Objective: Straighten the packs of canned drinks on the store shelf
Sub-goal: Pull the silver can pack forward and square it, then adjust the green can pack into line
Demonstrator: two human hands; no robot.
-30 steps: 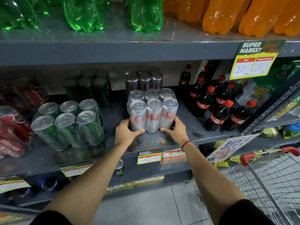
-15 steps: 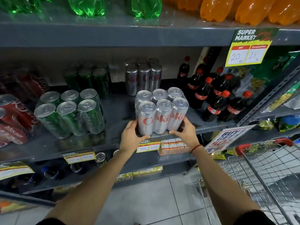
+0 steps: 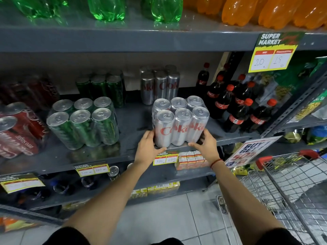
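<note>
Two bare forearms are extended from the bottom of the view toward a grey metal shelf (image 3: 58,156). A red thread bracelet (image 3: 216,162) is worn on the right wrist. To the right, the wire basket of a shopping trolley (image 3: 290,190) with red handle ends is seen over the tiled floor.

At the shelf's front edge, a shrink-wrapped six-pack of silver Coke cans (image 3: 179,124) is stood upright, directly above a yellow price tag (image 3: 165,157). The pack is gripped at its lower corners by both hands: the left hand (image 3: 148,149) is pressed against the left front can, with the thumb laid along the base, and the right hand (image 3: 205,147) is curled round the right front can, fingers wrapped against the film. Both hands are closed on the pack rather than spread open.

Left of it, well apart, a wrapped six-pack of green cans (image 3: 83,123) is set at a tilt, leaning back and to the left. At the far left edge, red Coca-Cola cans (image 3: 19,131) are lying tilted as well.

Further back, a second pack of silver Coke cans (image 3: 160,85) and a second pack of green cans (image 3: 100,89) are placed near the rear wall. Small cola bottles (image 3: 238,103) with red caps are clustered to the right.

On the upper shelf, green bottles (image 3: 108,7) and orange bottles (image 3: 265,11) are ranged, and a supermarket price card (image 3: 276,52) is hung from its edge
</note>
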